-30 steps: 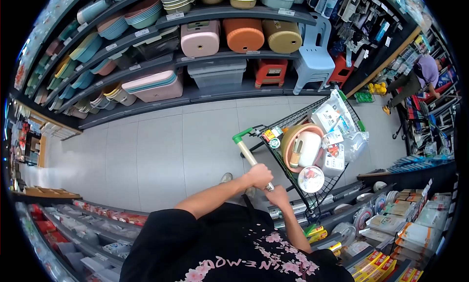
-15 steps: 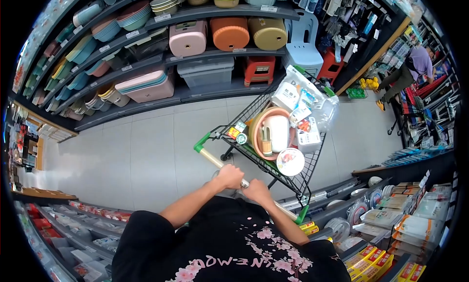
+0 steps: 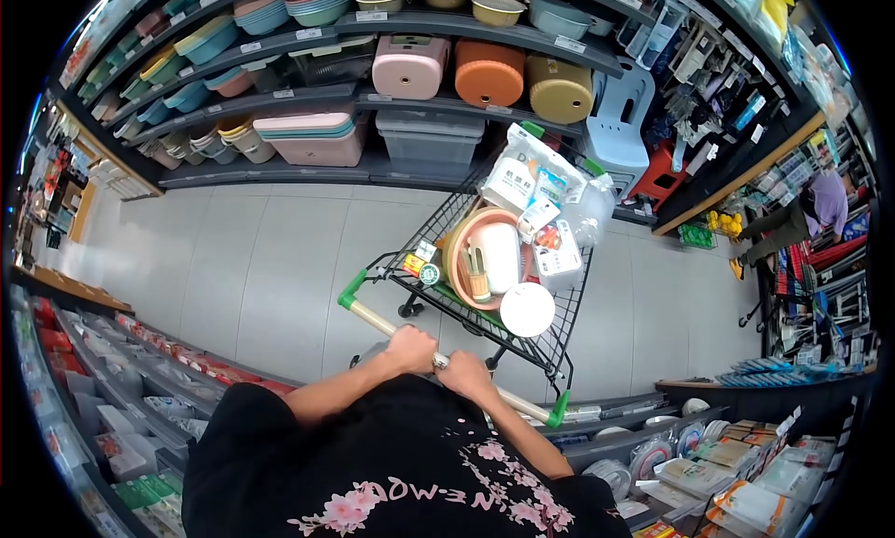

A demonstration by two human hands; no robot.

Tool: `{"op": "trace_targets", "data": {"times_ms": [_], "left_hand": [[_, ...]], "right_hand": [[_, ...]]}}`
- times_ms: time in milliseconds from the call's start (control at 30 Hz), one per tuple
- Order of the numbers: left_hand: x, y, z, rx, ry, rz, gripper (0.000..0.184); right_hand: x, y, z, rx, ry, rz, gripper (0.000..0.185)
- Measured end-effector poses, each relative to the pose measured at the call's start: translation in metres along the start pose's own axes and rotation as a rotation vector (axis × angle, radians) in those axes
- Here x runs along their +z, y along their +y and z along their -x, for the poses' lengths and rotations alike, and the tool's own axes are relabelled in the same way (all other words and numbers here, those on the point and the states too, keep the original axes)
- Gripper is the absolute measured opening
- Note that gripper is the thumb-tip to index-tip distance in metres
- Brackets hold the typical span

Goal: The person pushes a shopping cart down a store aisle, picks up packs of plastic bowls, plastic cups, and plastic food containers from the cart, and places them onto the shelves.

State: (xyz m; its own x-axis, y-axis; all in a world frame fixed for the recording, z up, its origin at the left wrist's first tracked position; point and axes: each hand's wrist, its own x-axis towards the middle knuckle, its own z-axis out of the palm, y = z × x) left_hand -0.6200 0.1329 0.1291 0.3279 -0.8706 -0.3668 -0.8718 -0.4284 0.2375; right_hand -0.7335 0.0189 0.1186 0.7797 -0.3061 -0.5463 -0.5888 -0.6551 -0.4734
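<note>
My left hand point(image 3: 411, 349) is wrapped round the beige cart handle point(image 3: 373, 318), left of its middle. Close beside it, my right hand point(image 3: 464, 375) grips the same bar. Green end pieces cap the handle. Beyond the hands, the black wire cart point(image 3: 424, 291) holds an orange-brown basin point(image 3: 457, 258) with a white container point(image 3: 497, 256) and a wooden-handled item inside. A round white-lidded tub point(image 3: 528, 310), a clear box point(image 3: 557, 258), a white plastic pack point(image 3: 511, 179) and small colourful packets point(image 3: 413, 265) lie around the basin.
Shelves point(image 3: 373, 172) of basins and storage boxes run along the far side, with a blue plastic chair point(image 3: 617, 128) at their right. Another person point(image 3: 825, 207) stands at the far right by a second cart. Low shelves point(image 3: 158, 351) of packaged goods flank me at lower left and right.
The cart has swung round to the left, and its handle now lies across in front of my body. Both hands stay on the bar and have moved left with it.
</note>
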Motion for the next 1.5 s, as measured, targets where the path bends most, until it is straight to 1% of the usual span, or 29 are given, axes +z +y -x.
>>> {"op": "trace_targets", "data": {"times_ms": [100, 133, 167, 233, 300, 367, 433, 500, 567, 633, 700, 767, 900, 967, 1067, 1133, 1200, 1300, 1400, 1500], "left_hand": [[0.015, 0.026, -0.014, -0.055, 0.003, 0.005, 0.022], [0.021, 0.031, -0.013, -0.067, -0.008, 0.007, 0.022], [0.027, 0.036, -0.014, -0.099, -0.006, 0.018, 0.023], [0.028, 0.042, -0.018, -0.139, 0.011, 0.029, 0.023], [0.033, 0.057, -0.016, -0.170, 0.060, 0.056, 0.024], [0.040, 0.075, -0.026, -0.194, 0.075, 0.072, 0.024], [0.039, 0.084, -0.028, -0.220, 0.085, 0.087, 0.025], [0.042, 0.101, -0.031, -0.297, 0.052, 0.106, 0.024], [0.049, 0.114, -0.046, -0.334, 0.068, 0.121, 0.024], [0.051, 0.128, -0.048, -0.357, 0.092, 0.132, 0.023], [0.051, 0.143, -0.054, -0.414, 0.072, 0.149, 0.022], [0.052, 0.157, -0.057, -0.448, 0.101, 0.165, 0.022], [0.061, 0.179, -0.072, -0.525, 0.133, 0.200, 0.023], [0.066, 0.192, -0.081, -0.568, 0.121, 0.205, 0.023], [0.074, 0.211, -0.103, -0.640, 0.083, 0.250, 0.025], [0.081, 0.219, -0.112, -0.682, 0.107, 0.275, 0.025], [0.086, 0.231, -0.125, -0.717, 0.138, 0.302, 0.026], [0.093, 0.251, -0.151, -0.753, 0.200, 0.313, 0.026], [0.095, 0.264, -0.168, -0.802, 0.196, 0.352, 0.027], [0.090, 0.291, -0.192, -0.874, 0.231, 0.400, 0.026]], "right_hand": [[-0.015, 0.026, 0.006, -0.055, -0.035, 0.048, 0.044], [-0.016, 0.032, 0.008, -0.105, -0.030, 0.078, 0.043], [-0.018, 0.033, 0.011, -0.112, -0.040, 0.075, 0.043], [-0.031, 0.033, 0.014, -0.080, -0.088, 0.133, 0.037], [-0.028, 0.050, 0.014, -0.105, -0.072, 0.164, 0.037], [-0.033, 0.073, 0.011, -0.176, -0.061, 0.153, 0.042], [-0.039, 0.081, 0.012, -0.209, -0.078, 0.172, 0.042], [-0.044, 0.095, 0.013, -0.250, -0.107, 0.191, 0.042], [-0.050, 0.113, 0.009, -0.304, -0.077, 0.219, 0.034], [-0.058, 0.121, 0.014, -0.337, -0.090, 0.239, 0.034], [-0.071, 0.132, 0.016, -0.363, -0.085, 0.264, 0.034], [-0.080, 0.139, 0.019, -0.373, -0.144, 0.296, 0.038], [-0.081, 0.170, 0.004, -0.427, -0.154, 0.331, 0.036], [-0.075, 0.188, -0.006, -0.460, -0.169, 0.367, 0.035], [-0.092, 0.210, -0.014, -0.524, -0.203, 0.368, 0.037], [-0.099, 0.217, -0.019, -0.553, -0.228, 0.393, 0.038], [-0.106, 0.229, -0.027, -0.598, -0.222, 0.431, 0.032], [-0.124, 0.253, -0.039, -0.642, -0.260, 0.477, 0.033], [-0.136, 0.265, -0.048, -0.666, -0.304, 0.514, 0.034], [-0.152, 0.292, -0.056, -0.732, -0.283, 0.547, 0.034]]}}
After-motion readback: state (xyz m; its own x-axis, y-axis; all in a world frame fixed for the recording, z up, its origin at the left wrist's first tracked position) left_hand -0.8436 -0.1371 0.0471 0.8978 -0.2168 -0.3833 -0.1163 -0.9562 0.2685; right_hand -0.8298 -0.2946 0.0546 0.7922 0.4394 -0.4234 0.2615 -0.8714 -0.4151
